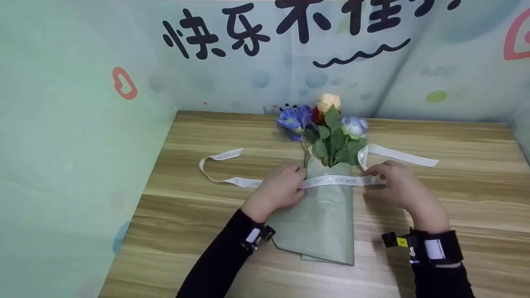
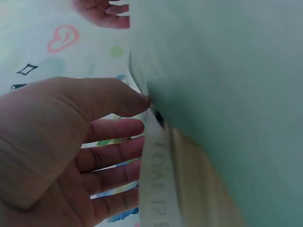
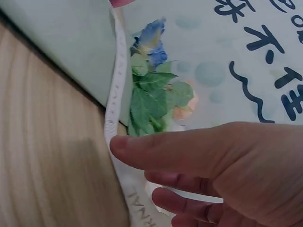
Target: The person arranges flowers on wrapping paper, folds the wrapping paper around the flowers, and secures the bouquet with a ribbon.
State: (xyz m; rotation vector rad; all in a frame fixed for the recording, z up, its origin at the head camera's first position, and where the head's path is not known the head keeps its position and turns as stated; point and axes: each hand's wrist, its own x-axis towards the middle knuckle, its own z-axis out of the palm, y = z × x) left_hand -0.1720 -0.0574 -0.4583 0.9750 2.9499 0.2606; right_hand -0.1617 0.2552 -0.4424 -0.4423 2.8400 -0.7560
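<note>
A bouquet wrapped in pale green paper (image 1: 327, 219) lies on the table, its flowers toward the back. Across the wrap's upper part runs a white printed ribbon (image 1: 331, 181). At the wrap's left edge, my left hand (image 1: 281, 186) holds the ribbon, thumb (image 2: 128, 99) against the paper edge and the other fingers behind the ribbon. To the right of the wrap, my right hand (image 1: 395, 182) pinches the ribbon between thumb (image 3: 142, 149) and fingers. From there the ribbon's right end turns back beside the leaves (image 1: 335, 140); its left tail curls on the table.
A blue-violet flower (image 1: 295, 120), a peach rose (image 1: 329, 102) and a pale blue flower (image 1: 355, 126) top the bouquet, a red bloom partly hidden among them. The wood-grain table (image 1: 178, 231) meets a printed backdrop (image 1: 248, 82) at the back and left.
</note>
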